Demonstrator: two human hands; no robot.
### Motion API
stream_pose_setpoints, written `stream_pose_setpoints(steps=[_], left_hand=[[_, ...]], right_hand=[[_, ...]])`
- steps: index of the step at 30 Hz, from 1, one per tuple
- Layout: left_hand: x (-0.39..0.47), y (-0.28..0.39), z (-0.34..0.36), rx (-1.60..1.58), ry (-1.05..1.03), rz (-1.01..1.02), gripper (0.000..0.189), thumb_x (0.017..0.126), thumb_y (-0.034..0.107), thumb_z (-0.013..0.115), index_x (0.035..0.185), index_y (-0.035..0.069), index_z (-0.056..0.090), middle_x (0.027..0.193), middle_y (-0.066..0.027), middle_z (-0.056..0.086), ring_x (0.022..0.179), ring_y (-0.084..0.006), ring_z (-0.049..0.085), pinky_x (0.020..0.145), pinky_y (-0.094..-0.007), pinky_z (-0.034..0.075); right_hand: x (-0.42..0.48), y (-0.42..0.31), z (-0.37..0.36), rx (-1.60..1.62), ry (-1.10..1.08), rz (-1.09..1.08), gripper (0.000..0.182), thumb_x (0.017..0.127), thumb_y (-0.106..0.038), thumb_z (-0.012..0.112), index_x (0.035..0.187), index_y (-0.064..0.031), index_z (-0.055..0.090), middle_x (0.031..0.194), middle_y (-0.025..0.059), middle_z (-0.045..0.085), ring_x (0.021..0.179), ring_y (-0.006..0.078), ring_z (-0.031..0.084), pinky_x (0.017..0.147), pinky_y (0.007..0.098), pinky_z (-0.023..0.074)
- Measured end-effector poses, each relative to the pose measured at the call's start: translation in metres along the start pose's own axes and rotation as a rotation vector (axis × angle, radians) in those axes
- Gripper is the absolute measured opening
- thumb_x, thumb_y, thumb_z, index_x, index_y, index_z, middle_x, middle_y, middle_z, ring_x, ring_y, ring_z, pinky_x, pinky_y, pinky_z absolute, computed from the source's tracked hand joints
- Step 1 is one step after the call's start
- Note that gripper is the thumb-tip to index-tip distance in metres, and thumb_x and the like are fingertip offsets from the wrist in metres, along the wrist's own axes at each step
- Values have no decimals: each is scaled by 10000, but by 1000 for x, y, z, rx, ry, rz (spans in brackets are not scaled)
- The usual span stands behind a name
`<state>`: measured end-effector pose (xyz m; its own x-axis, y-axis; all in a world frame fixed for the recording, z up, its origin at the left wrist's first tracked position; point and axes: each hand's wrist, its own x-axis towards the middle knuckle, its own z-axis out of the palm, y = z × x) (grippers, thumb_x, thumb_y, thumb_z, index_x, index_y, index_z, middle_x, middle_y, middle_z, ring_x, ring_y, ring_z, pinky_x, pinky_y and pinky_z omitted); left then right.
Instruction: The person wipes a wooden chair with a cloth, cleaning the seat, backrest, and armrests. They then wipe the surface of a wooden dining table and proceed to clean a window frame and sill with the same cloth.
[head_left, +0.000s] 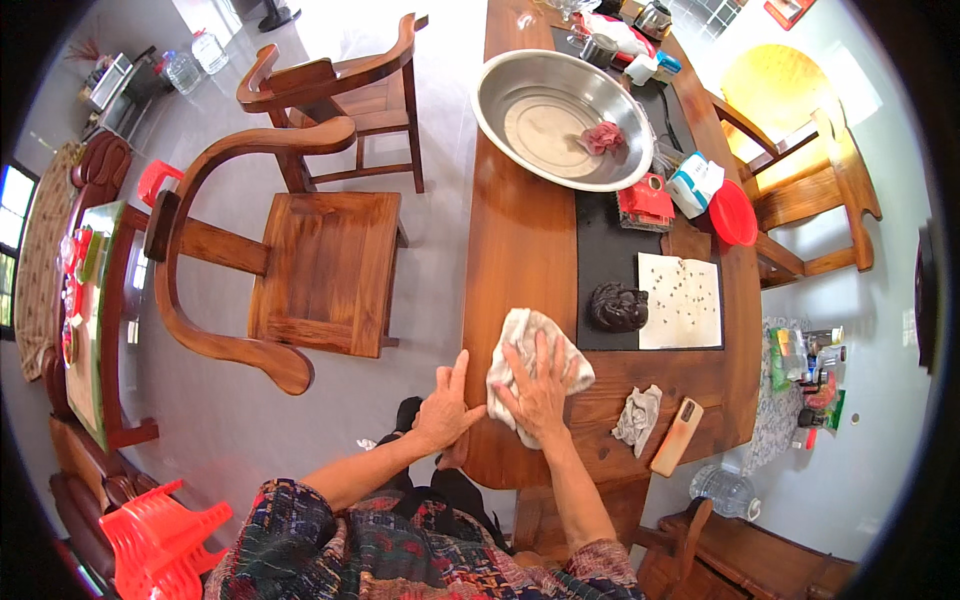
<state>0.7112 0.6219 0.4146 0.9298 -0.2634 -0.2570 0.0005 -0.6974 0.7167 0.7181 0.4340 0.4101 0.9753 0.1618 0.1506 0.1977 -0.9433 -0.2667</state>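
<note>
My right hand (538, 382) lies flat with spread fingers on a whitish cloth (525, 326), pressing it against the wooden table (517, 262) near its rounded corner. At the table's left edge is my left hand (448, 409), fingers apart, holding nothing. A crumpled pale rag (637, 420) and a tan-cased smartphone (676, 436) lie to the right of the cloth. Beyond it, a dark carved figure (618, 307) touches or nearly touches a white sheet with small dark specks (679, 300). A large steel basin (517, 90) holds what looks like water and a reddish cloth (602, 138).
Wooden armchairs (330, 277) stand left of the table, another wooden chair (810, 187) on its right. A red bowl (733, 213), a tissue pack (694, 184) and a red box (646, 201) sit by the basin. Red plastic stools (161, 536) are at lower left.
</note>
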Motion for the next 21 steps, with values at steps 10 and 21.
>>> stream_pose_setpoints(steps=[10,21], left_hand=[[11,-5,-13,176,-175,43,1067,747,474,731,1517,96,96,1018,-164,438,756,-381,615,572,-457,521],[12,-8,-15,88,-163,76,1054,743,460,733,1523,145,98,1016,-147,438,745,-364,604,560,-449,515]], right_hand=[[162,41,38,-51,130,91,504,908,-482,531,1368,-275,511,1489,115,355,1390,343,271,1098,578,155],[214,25,47,-75,111,82,562,824,-576,574,1332,-336,536,1486,66,378,1376,455,212,1024,730,72]])
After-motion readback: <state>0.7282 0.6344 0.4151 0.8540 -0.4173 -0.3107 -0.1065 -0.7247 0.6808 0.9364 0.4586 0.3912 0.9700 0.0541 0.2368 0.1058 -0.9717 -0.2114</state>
